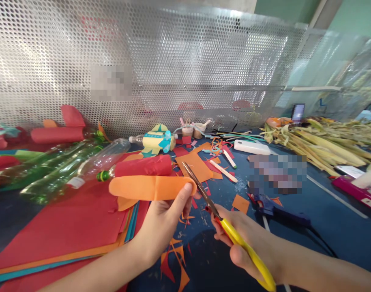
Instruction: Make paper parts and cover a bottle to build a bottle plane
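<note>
A long orange paper strip (142,187) with rounded ends and a crease near its middle lies across my left hand (165,221), whose thumb pinches it near the right end. My right hand (243,239) is closed round the yellow handles of a pair of scissors (214,209). The scissor blades point up and to the left, beside the strip's right end. Behind the strip lies a red-wrapped bottle (142,166) with a green cap.
Stacked coloured paper (66,227) lies at the left, with plastic bottles (60,174) behind it. Orange and red scraps (176,263) litter the blue table. A blue glue gun (279,213), dried husks (319,148) and a power strip (355,192) are at the right. Perforated metal stands behind.
</note>
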{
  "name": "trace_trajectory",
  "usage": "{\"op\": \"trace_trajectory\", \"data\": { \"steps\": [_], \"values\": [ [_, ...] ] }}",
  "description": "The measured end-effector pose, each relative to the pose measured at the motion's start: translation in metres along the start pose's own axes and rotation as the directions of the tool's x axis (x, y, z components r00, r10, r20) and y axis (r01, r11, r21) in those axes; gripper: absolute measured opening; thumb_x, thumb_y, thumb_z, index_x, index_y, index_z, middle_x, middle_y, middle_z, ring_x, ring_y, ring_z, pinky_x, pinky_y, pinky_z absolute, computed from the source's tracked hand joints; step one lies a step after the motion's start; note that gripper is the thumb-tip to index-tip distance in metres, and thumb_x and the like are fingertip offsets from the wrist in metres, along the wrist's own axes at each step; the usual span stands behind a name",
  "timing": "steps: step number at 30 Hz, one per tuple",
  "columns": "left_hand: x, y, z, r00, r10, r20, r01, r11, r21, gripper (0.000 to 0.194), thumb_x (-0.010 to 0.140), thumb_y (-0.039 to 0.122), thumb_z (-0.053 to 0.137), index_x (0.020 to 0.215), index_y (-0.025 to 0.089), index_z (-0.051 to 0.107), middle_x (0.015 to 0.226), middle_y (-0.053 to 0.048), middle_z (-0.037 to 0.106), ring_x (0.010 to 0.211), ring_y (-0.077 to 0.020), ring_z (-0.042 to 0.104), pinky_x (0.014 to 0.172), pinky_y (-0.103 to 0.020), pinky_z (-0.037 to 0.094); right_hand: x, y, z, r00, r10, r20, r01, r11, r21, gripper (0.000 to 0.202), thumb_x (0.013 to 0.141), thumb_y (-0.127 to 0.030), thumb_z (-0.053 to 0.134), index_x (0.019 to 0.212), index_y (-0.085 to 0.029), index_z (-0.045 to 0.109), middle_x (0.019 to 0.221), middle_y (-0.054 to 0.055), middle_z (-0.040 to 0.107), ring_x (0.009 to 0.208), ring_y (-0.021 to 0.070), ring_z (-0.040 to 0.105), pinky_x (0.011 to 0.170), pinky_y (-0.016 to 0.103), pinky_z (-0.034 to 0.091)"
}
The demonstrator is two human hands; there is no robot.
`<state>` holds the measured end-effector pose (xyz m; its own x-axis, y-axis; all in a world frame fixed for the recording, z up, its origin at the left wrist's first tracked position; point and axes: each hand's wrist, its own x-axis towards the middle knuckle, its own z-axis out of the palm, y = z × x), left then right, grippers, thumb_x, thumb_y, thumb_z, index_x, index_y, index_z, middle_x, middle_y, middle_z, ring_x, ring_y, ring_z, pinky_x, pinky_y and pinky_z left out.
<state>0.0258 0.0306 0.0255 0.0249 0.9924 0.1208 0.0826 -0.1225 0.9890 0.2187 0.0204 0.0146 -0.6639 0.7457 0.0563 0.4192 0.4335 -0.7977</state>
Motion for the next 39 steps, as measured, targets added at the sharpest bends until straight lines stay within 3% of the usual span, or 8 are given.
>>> {"op": "trace_trajectory", "data": {
  "steps": [8,13,18,24,29,32,36,39],
  "values": [
    [0.005,-0.003,-0.001,0.995,-0.072,0.064,0.084,0.976,-0.201,0.034,0.086,0.045,0.054,0.065,0.018,0.054,0.063,0.002,0.048,0.058,-0.0111,0.044,0.056,-0.022,0.04,0.004,0.0,-0.003,0.995,-0.071,-0.064,0.07,0.997,-0.013,0.069,0.078,-0.084,0.017,0.084,-0.02,0.042,0.068,0.0,0.042,0.054,0.0135,0.035,0.048,0.027,0.03],
    [0.012,-0.002,-0.003,0.964,-0.167,0.207,0.228,0.919,-0.322,0.034,0.088,0.035,0.042,0.069,0.016,0.063,0.061,0.001,0.047,0.058,-0.0123,0.043,0.057,-0.023,0.039,0.008,0.014,-0.001,0.982,0.096,-0.166,-0.118,0.985,-0.129,0.044,0.091,-0.063,0.029,0.082,-0.022,0.041,0.063,0.0,0.047,0.053,0.0159,0.043,0.052,0.03,0.032],
    [0.016,-0.002,-0.004,0.92,-0.206,0.335,0.316,0.893,-0.321,0.037,0.081,0.026,0.032,0.073,0.016,0.067,0.062,-0.001,0.05,0.061,-0.0138,0.044,0.059,-0.024,0.038,0.008,0.011,-0.001,0.956,0.219,-0.193,-0.214,0.976,0.044,0.031,0.089,-0.05,0.048,0.077,-0.023,0.037,0.068,-0.003,0.046,0.058,0.0136,0.045,0.056,0.028,0.037],
    [0.015,-0.01,-0.004,0.73,-0.251,0.636,0.391,0.916,-0.086,0.037,0.074,0.03,0.035,0.069,0.014,0.067,0.07,-0.005,0.058,0.064,-0.0157,0.048,0.064,-0.028,0.039,0.015,0.011,0.001,0.955,0.26,-0.145,-0.164,0.866,0.472,0.027,0.083,-0.036,0.062,0.085,-0.023,0.039,0.073,-0.005,0.046,0.063,0.0107,0.047,0.061,0.025,0.04],
    [0.01,-0.001,-0.003,0.615,-0.369,0.696,0.307,0.926,0.22,0.031,0.079,0.031,0.041,0.072,0.016,0.068,0.066,-0.001,0.057,0.066,-0.0163,0.052,0.069,-0.027,0.043,0.022,0.011,-0.003,0.962,0.239,-0.13,-0.132,0.827,0.547,0.035,0.072,-0.037,0.07,0.081,-0.022,0.04,0.076,-0.005,0.046,0.058,0.0085,0.046,0.059,0.024,0.04],
    [0.01,0.002,-0.003,0.7,-0.388,0.599,0.317,0.921,0.225,0.028,0.081,0.04,0.051,0.077,0.018,0.068,0.066,0.0,0.06,0.065,-0.0178,0.057,0.068,-0.028,0.045,0.023,0.011,-0.005,0.967,0.235,-0.099,-0.15,0.838,0.525,0.032,0.073,-0.036,0.067,0.08,-0.023,0.038,0.067,-0.008,0.04,0.053,0.0092,0.043,0.055,0.024,0.038],
    [0.02,-0.004,-0.004,0.88,-0.26,0.397,0.317,0.945,-0.084,0.032,0.081,0.049,0.057,0.084,0.019,0.068,0.082,-0.006,0.07,0.077,-0.0216,0.065,0.068,-0.029,0.05,0.023,0.01,-0.009,0.959,0.248,-0.137,-0.174,0.898,0.405,0.024,0.072,-0.027,0.062,0.077,-0.023,0.039,0.064,-0.008,0.035,0.054,0.0091,0.034,0.053,0.023,0.033],
    [0.029,-0.01,-0.006,0.92,-0.251,0.302,0.317,0.929,-0.193,0.024,0.073,0.033,0.072,0.093,0.019,0.069,0.096,-0.006,0.072,0.084,-0.0195,0.066,0.072,-0.026,0.051,0.025,0.009,-0.011,0.954,0.27,-0.131,-0.19,0.881,0.433,0.022,0.07,-0.023,0.06,0.077,-0.022,0.039,0.065,-0.008,0.036,0.056,0.0091,0.034,0.053,0.023,0.032]
  ]
}}
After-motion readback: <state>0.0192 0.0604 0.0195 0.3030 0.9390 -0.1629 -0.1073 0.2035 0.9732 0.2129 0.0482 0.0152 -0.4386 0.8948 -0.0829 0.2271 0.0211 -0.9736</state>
